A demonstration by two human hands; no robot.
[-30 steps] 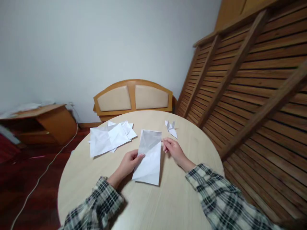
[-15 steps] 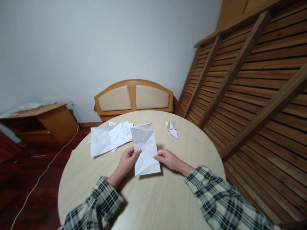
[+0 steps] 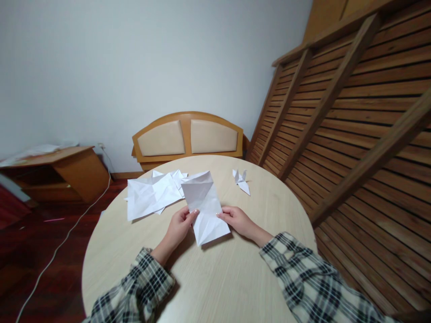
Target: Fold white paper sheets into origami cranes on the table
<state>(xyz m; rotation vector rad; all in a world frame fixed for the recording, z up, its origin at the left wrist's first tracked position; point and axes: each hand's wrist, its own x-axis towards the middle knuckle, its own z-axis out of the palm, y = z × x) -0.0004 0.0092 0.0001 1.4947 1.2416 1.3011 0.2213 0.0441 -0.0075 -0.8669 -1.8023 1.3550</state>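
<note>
A creased sheet of white paper (image 3: 207,204) is held up a little above the round table, its lower end turned toward the right. My left hand (image 3: 182,223) pinches its left edge between thumb and fingers. At the opposite edge, my right hand (image 3: 237,220) grips the paper with the thumb on top. Both hands are closed on it, and the fingers beneath are partly hidden. Left of the sheet lie several folded and creased white papers (image 3: 144,197), overlapping one another. Beyond my right hand stands a folded white paper crane (image 3: 241,179).
The pale round wooden table (image 3: 269,269) reaches toward a padded headboard (image 3: 186,137) by the wall. A slatted wooden frame (image 3: 353,134) leans along the right side. To the left stand a low wooden cabinet (image 3: 77,175) and a white cable (image 3: 72,224) on the dark floor.
The held paper has tilted, its lower end swinging right and its top shifting slightly left. Both hands keep their hold, and the other papers and the crane have stayed put.
</note>
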